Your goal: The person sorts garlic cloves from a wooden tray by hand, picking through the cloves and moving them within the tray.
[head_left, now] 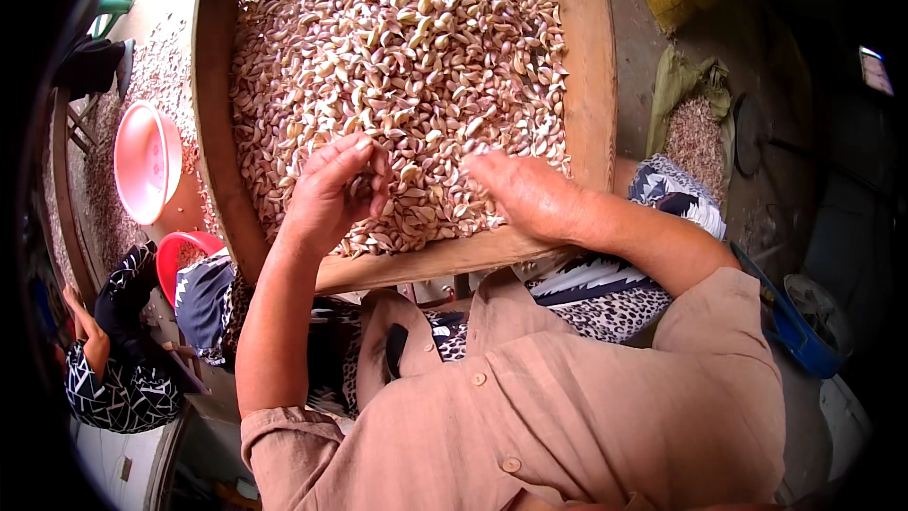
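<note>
A heap of small, pinkish-white, papery-skinned garlic cloves (pixel 407 66) fills a shallow wooden tray with raised plank sides (pixel 591 66), which rests tilted against the person's lap. The cloves look light, hard and smooth under loose, flaky skins, so each is probably best pinched singly between thumb and fingertip across its plump middle; a looser hold would likely let it slip. The left hand (pixel 331 194) is raised just above the near part of the heap, its fingers (pixel 364 156) curled in close around what seems to be a clove or two, though the catch itself is too small to make out. The right hand (pixel 530 194) lies palm down on the cloves by the tray's near edge, fingers loosely bent; whether it holds anything cannot be told. Further left are a round pink plastic basin (pixel 147 161), a red bowl (pixel 184 251) and another seated person's patterned sleeve (pixel 123 388).
</note>
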### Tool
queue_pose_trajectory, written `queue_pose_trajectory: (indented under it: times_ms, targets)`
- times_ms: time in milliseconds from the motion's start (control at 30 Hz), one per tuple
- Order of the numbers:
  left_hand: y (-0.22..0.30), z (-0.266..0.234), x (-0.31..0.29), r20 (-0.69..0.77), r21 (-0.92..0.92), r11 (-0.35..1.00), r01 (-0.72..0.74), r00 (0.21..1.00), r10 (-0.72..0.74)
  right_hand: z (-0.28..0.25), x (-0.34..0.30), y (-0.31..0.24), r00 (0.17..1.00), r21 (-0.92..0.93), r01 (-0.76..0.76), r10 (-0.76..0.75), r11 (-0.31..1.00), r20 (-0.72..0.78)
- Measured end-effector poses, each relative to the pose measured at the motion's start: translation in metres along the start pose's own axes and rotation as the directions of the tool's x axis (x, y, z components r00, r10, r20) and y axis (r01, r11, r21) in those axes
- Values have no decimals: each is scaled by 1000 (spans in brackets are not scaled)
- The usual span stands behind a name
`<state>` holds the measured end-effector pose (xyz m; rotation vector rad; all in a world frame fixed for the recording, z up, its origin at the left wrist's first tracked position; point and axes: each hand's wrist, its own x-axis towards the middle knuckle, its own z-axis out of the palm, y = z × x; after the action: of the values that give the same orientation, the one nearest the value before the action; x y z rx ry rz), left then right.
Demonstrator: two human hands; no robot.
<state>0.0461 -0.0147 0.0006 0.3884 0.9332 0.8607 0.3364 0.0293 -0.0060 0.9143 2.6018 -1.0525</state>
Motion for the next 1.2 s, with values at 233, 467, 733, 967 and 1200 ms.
queue_pose_trajectory:
  times_ms: [233,467,733,967,1200]
  targets:
    - [2,4,0,3,-10,1000,-1,1000,1,-34,13,21,967,182,170,-128,968,-221]
    - [3,9,-1,-38,11,1000,-28,999,28,-97,23,77,871,93,-194,215,977,-441]
    - [3,9,-2,-40,49,999,-22,999,24,-97,27,84,930,-4,-139,130,990,-345]
    - [3,9,-2,-44,47,999,-14,999,16,-92,23,77,975,-295,-219,223,930,-21]
    - [3,7,-3,-38,18,1000,-15,999,15,-63,20,66,986,-692,-167,133,703,-103]
